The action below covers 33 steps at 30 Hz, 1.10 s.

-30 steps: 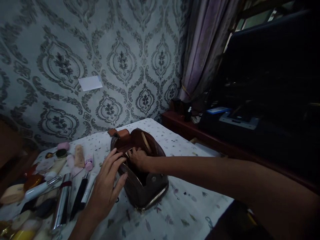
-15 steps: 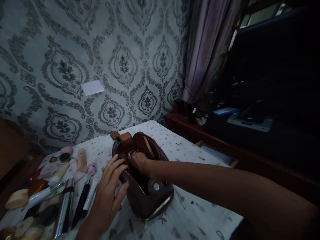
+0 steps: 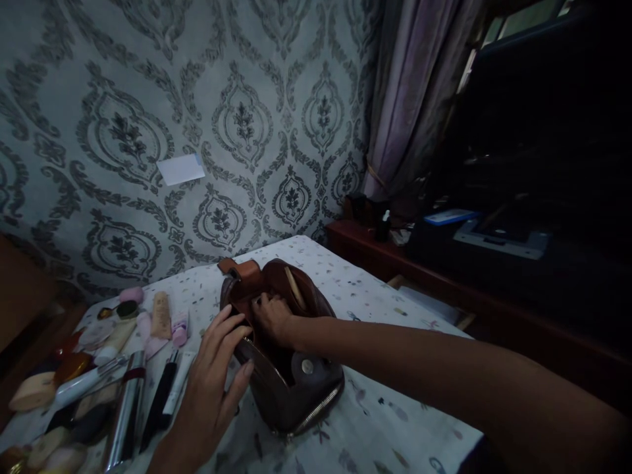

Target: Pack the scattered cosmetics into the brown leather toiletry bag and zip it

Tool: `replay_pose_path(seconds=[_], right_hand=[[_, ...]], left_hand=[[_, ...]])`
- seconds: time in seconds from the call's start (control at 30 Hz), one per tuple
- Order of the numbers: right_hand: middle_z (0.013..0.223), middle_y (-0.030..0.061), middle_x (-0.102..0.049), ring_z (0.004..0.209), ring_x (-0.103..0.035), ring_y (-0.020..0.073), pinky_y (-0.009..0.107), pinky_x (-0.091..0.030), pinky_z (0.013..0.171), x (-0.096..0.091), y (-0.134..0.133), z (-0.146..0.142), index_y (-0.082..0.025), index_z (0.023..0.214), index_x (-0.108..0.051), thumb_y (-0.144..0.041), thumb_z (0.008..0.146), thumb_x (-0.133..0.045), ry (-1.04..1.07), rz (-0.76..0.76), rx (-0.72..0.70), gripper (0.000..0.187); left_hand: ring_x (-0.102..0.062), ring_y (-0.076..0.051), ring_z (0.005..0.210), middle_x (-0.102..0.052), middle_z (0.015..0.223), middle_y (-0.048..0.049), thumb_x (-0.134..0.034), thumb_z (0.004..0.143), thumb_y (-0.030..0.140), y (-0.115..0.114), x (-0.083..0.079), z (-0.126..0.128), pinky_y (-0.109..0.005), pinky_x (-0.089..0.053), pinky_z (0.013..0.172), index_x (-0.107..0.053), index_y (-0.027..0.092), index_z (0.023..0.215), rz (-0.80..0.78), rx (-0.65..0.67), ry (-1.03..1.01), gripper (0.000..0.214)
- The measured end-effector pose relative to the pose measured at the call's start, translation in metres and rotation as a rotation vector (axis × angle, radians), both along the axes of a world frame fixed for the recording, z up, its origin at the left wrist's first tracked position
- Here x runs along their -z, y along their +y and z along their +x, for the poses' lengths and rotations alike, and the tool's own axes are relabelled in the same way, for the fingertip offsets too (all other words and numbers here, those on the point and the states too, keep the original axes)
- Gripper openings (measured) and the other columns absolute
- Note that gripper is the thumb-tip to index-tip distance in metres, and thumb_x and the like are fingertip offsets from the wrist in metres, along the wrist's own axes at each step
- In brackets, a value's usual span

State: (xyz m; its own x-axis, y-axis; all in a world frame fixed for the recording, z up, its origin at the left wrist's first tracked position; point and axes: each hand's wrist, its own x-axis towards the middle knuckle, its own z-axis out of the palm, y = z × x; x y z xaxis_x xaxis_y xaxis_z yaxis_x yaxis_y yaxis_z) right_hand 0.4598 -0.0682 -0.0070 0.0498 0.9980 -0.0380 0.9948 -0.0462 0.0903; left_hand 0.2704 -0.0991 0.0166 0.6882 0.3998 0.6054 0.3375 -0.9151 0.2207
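A brown leather pouch with a zip along its edge stands open on the patterned white cloth. My left hand rests on the pouch's near left rim, fingers spread, steadying it. My right hand reaches down into the pouch's mouth; its fingertips are hidden inside, so what they touch cannot be seen. A thin pale stick leans inside the pouch at the back.
Several cosmetics lie left of the pouch: tubes, a silver cylinder, a black stick, compacts. Patterned wallpaper stands behind. A dark wooden shelf with small items runs along the right, by a curtain.
My right hand has shifted slightly deeper inside the pouch. My left hand stays on the rim. The view has drifted a little.
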Motion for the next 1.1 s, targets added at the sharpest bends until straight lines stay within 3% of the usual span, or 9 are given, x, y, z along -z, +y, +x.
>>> replay_pose_path(seconds=[0.17, 0.6, 1.1], right_hand=[[0.136, 0.0121, -0.056, 0.111, -0.062, 0.0255, 0.044, -0.057, 0.087, -0.004, -0.001, 0.0, -0.018, 0.133, -0.055, -0.031, 0.094, -0.064, 0.041, -0.025, 0.063, 0.042], [0.139, 0.0126, -0.051, 0.115, -0.059, 0.0281, 0.044, -0.057, 0.087, -0.013, -0.008, -0.005, -0.019, 0.136, -0.052, -0.027, 0.091, -0.067, 0.106, -0.074, 0.052, 0.049], [0.139, 0.0116, -0.054, 0.117, -0.06, 0.0269, 0.047, -0.056, 0.092, -0.011, -0.005, -0.003, -0.018, 0.132, -0.056, -0.03, 0.095, -0.064, 0.111, -0.062, 0.033, 0.04]], left_hand=[[-0.04, -0.03, 0.144, -0.055, 0.141, -0.0094, -0.047, 0.098, 0.024, -0.002, 0.001, 0.001, -0.052, -0.044, 0.111, -0.05, 0.028, 0.133, -0.016, -0.013, -0.036, 0.036], [-0.038, -0.029, 0.145, -0.054, 0.144, -0.009, -0.047, 0.099, 0.026, -0.002, 0.001, -0.001, -0.052, -0.043, 0.112, -0.049, 0.029, 0.135, -0.044, -0.022, -0.015, 0.037], [-0.032, -0.026, 0.147, -0.051, 0.143, -0.0094, -0.044, 0.1, 0.023, -0.003, -0.001, 0.0, -0.049, -0.039, 0.115, -0.046, 0.028, 0.134, -0.017, 0.008, -0.018, 0.034]])
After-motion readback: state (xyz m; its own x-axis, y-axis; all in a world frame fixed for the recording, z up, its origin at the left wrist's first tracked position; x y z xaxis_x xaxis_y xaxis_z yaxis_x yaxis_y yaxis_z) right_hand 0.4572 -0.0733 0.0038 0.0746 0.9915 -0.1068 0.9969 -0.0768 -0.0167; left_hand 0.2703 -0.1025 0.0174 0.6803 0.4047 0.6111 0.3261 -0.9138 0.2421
